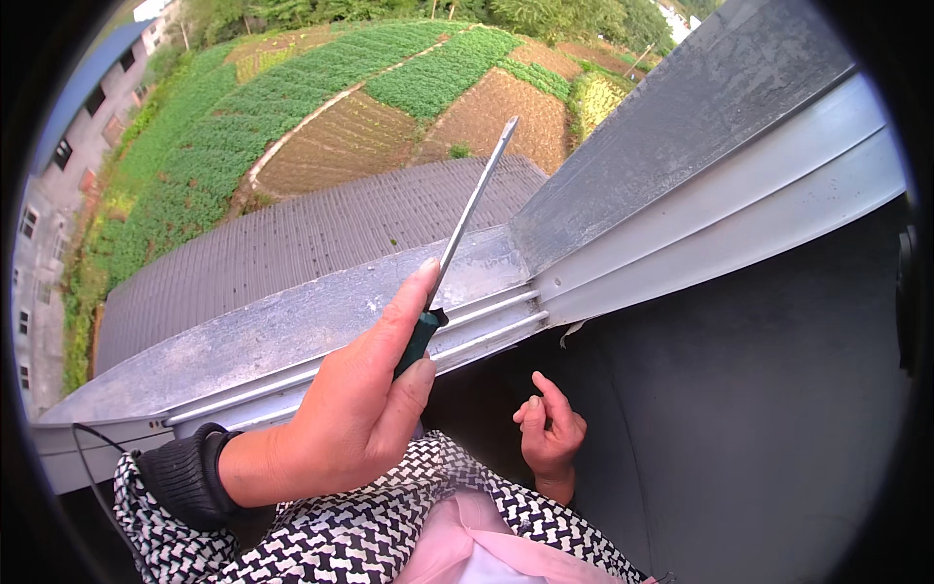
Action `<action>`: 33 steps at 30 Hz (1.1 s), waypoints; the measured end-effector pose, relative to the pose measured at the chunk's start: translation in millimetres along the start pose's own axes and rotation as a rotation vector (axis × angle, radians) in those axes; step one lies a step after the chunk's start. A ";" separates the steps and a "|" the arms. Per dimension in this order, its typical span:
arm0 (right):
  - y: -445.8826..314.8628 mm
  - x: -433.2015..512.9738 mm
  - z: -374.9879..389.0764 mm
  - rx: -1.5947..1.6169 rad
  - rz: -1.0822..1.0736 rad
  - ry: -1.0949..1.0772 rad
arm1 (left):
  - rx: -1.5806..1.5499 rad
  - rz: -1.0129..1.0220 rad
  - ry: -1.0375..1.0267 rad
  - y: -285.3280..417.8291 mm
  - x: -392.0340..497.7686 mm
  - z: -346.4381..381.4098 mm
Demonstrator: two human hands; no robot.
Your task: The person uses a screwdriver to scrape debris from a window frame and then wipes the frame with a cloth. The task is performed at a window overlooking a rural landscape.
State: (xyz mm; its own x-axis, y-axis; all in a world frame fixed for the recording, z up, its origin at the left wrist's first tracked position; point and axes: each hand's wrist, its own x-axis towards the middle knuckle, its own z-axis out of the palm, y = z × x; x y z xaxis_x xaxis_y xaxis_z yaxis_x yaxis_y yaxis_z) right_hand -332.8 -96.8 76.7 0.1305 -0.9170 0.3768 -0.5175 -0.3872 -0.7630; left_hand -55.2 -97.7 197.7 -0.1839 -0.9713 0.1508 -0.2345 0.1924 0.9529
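Observation:
My left hand point(350, 409) grips the dark green handle of a screwdriver point(471, 208), with the index finger laid along the base of its metal shaft. The shaft points up and away, over the outer sill, and its tip touches nothing. Below the hand runs the sliding-window track point(481, 328), with two raised rails. My right hand point(552, 434) is held lower, before the dark wall inside the window. Its fingers are loosely curled, the index finger stands apart, and no object shows in it.
The grey outer sill point(292, 328) drops off towards a corrugated roof point(321, 241) far below. At the right rises the metal window jamb point(715, 197), with a torn strip point(573, 333) hanging at its foot. A thin black cable point(91, 467) passes beside my left sleeve.

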 end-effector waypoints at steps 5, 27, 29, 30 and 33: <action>-2.1 16.1 9.8 0.138 -0.232 -0.156 | -0.104 -0.051 0.557 8.8 -94.8 -0.9; -80.4 30.5 61.6 -0.081 -0.488 -0.258 | 0.232 -0.175 0.897 -55.5 -283.6 -27.3; -86.2 30.9 68.2 -0.021 -0.478 -0.251 | 0.314 -0.202 0.882 -58.3 -285.4 -33.9; -88.9 31.9 70.7 -0.012 -0.489 -0.257 | 0.299 -0.200 0.914 -59.7 -284.4 -36.9; -96.2 30.9 76.7 0.006 -0.480 -0.259 | 0.384 -0.273 1.007 -67.3 -280.7 -47.6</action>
State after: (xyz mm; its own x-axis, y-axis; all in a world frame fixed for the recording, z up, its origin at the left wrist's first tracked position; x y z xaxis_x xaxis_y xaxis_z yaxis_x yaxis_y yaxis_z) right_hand -214.1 -95.2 121.4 0.5556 -0.6303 0.5422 -0.3440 -0.7680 -0.5403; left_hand 57.6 155.4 103.8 0.7371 -0.6239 0.2597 -0.4613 -0.1838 0.8680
